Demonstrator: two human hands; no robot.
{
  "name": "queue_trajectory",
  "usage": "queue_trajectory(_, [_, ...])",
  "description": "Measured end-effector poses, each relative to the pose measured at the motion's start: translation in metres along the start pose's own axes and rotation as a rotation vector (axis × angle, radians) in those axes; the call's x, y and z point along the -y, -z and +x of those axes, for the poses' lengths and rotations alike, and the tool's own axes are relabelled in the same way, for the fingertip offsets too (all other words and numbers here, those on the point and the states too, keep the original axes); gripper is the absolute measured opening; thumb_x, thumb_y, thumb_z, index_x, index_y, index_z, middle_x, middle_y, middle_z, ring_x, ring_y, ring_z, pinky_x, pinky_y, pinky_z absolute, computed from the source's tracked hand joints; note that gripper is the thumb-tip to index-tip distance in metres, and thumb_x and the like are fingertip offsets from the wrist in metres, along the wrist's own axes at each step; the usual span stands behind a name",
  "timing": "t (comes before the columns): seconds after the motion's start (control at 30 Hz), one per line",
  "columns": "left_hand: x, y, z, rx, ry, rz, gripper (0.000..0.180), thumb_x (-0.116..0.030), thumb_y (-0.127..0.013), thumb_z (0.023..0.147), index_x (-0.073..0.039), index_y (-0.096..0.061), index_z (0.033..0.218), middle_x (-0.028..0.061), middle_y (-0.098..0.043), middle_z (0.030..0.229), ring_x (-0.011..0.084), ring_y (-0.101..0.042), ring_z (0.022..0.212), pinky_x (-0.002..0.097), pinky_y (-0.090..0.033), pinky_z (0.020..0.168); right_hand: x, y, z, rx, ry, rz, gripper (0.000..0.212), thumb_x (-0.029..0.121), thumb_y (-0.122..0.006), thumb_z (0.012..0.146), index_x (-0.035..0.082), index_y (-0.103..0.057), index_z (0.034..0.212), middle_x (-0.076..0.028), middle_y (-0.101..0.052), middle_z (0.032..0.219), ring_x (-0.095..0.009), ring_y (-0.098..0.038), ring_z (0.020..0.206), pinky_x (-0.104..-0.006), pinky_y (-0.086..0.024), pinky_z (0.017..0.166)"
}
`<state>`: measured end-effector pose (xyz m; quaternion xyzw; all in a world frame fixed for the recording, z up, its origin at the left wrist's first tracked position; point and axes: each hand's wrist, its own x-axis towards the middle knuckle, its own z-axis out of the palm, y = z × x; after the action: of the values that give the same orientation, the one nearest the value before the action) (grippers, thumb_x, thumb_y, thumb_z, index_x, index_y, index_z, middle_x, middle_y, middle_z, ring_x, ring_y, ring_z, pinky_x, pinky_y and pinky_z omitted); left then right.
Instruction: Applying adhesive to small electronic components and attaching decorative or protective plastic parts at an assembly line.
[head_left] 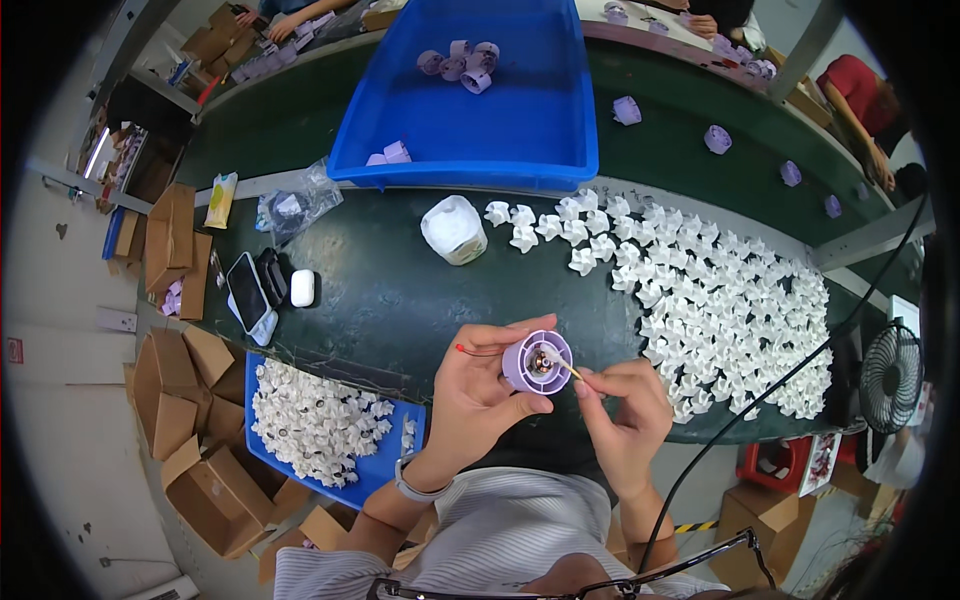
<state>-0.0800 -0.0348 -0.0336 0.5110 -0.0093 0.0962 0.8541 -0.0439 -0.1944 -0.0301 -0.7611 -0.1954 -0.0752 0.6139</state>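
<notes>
My left hand [480, 395] is wrapped round a round lilac plastic housing [508, 368], its open face turned up. Inside sits a small part with copper-coloured windings [543, 362], and a thin red wire [480, 352] sticks out on the left. Between the thumb and fingers of my right hand [630, 405] is a thin yellowish stick [572, 371]. It reaches over the housing's rim, and something white shows by its inner end; what that is I cannot tell. Beyond my hands stands a white tub [453, 230].
Many white star-shaped parts [730, 310] cover the bench's right side. More fill a blue tray [418, 432] at lower left. A big blue bin [460, 120] with several lilac housings stands behind. A phone [247, 292] lies left; a black cable [760, 395] crosses at right. People work across the belt.
</notes>
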Motion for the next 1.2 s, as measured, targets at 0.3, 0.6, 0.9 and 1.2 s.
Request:
queue_trajectory(0.3, [-0.003,0.002,0.0,0.06,-0.036,0.031,0.059,0.015,-0.071,0.068,-0.002,-0.043,0.116,0.0262,-0.042,0.132,0.0252,-0.05,0.118,0.0354,-0.048,0.095,0.011,0.004,0.002,0.047,0.06,-0.117,0.018,-0.008,-0.075,0.067,0.0,-0.067,0.081,-0.006,-0.057,0.075,-0.014,-0.053,0.065,-0.0234,-0.041,0.057])
queue_trajectory(0.6, [-0.005,0.002,-0.003,-0.018,-0.031,0.042,0.06,0.001,-0.08,0.065,-0.003,-0.045,0.114,0.0276,-0.049,0.126,0.0297,-0.052,0.117,0.0378,-0.047,0.096,0.012,0.005,0.005,0.088,-0.026,0.004,0.016,-0.006,-0.075,0.069,0.001,-0.068,0.082,-0.006,-0.057,0.076,-0.013,-0.052,0.066,-0.0233,-0.041,0.057])
queue_trajectory(0.9, [-0.006,0.009,-0.009,-0.073,-0.034,0.067,0.059,0.003,-0.078,0.067,-0.003,-0.044,0.115,0.0269,-0.05,0.125,0.0291,-0.053,0.116,0.0374,-0.046,0.097,-0.064,-0.04,0.051,-0.066,-0.252,0.053,0.012,0.009,-0.05,0.094,0.0,-0.049,0.087,-0.009,-0.05,0.072,-0.02,-0.049,0.067,-0.0309,-0.04,0.066])
queue_trajectory(1.2, [-0.005,0.024,-0.017,-0.072,-0.06,0.079,0.059,0.014,-0.072,0.068,-0.001,-0.043,0.117,0.0252,-0.047,0.129,0.0256,-0.05,0.118,0.0344,-0.045,0.096,-0.095,-0.051,0.058,-0.068,-0.054,-0.4,0.027,-0.003,-0.066,0.077,-0.001,-0.05,0.099,-0.014,-0.047,0.081,-0.03,-0.048,0.076,-0.038,-0.041,0.067])
